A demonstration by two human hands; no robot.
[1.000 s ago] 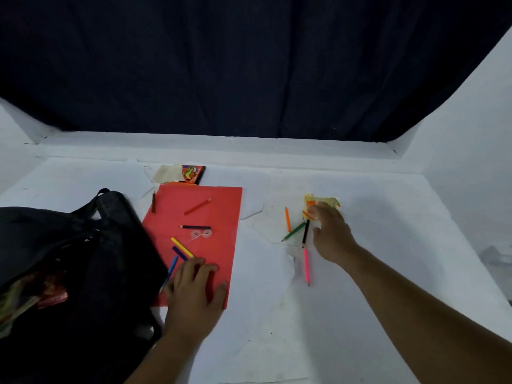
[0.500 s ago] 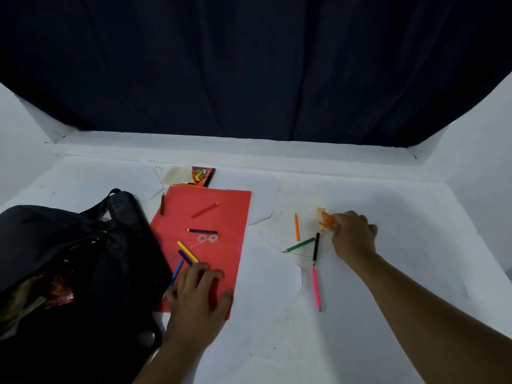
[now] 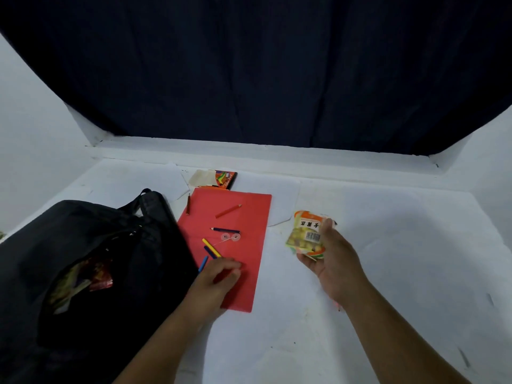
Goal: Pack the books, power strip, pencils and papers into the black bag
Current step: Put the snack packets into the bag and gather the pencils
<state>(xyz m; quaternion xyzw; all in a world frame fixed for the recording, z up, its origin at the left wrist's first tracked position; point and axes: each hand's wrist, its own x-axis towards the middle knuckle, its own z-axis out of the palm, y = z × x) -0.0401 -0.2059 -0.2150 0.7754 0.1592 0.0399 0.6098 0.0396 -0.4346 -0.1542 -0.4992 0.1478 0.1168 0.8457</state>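
Right hand (image 3: 333, 261) grips snack packet (image 3: 306, 234); left hand (image 3: 214, 284) rests on red folder (image 3: 249, 245)

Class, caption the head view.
Right hand lifts a snack packet; left hand rests on the red folder beside the black bag.

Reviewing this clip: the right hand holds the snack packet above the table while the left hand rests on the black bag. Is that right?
Not quite. The head view shows the left hand resting on the red folder, beside the black bag. The right hand does hold the snack packet above the table.
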